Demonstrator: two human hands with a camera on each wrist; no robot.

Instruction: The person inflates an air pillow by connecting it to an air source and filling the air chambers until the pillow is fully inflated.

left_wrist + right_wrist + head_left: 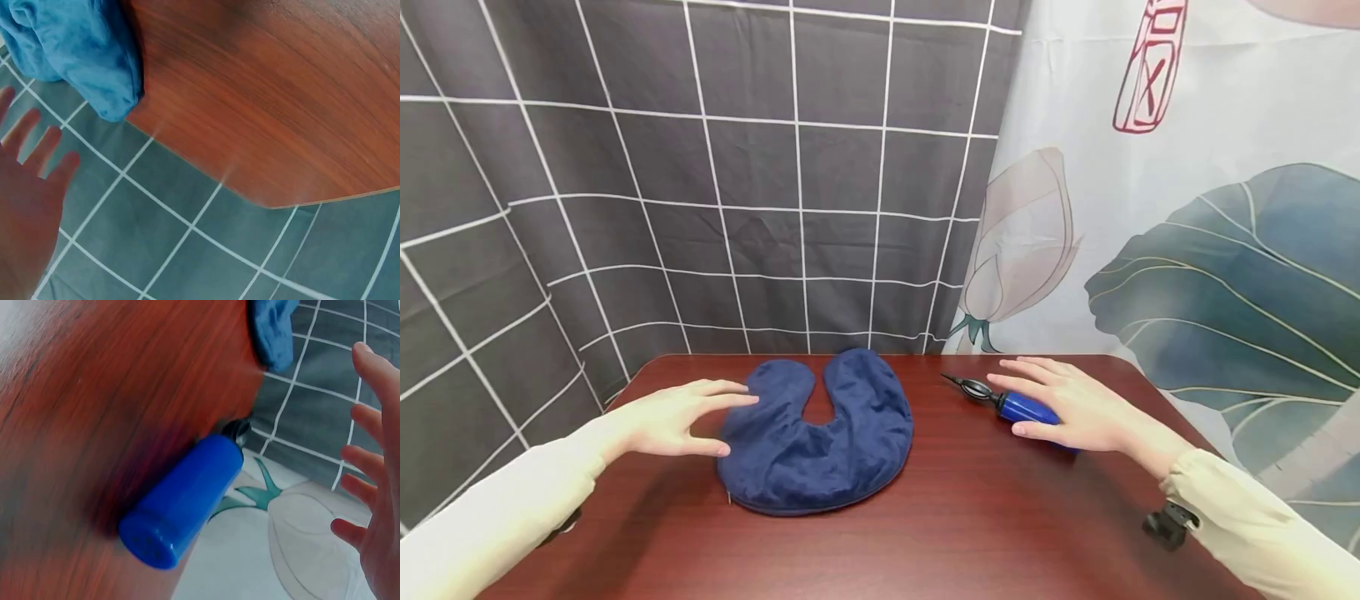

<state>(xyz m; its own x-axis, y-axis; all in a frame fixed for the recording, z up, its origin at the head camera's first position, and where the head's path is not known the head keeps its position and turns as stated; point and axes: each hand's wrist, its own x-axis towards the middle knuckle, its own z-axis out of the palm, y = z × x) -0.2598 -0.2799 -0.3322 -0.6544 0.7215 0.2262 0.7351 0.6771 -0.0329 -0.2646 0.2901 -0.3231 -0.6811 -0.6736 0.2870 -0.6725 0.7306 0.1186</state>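
A navy blue U-shaped neck pillow lies flat on the table, its two ends pointing to the back. My left hand hovers at its left side with fingers spread, holding nothing; in the left wrist view part of the pillow shows beyond the fingers. Over to the right, a blue hand pump with a black pointed nozzle lies on its side. Above it is my right hand, fingers extended and nothing in them, hiding part of the pump. The right wrist view shows the pump's blue barrel apart from the hand.
The reddish-brown wooden table has rounded back corners. Behind it hangs a dark grey curtain with white grid lines, meeting a pale cloth printed with lotus leaves and a bud on the right.
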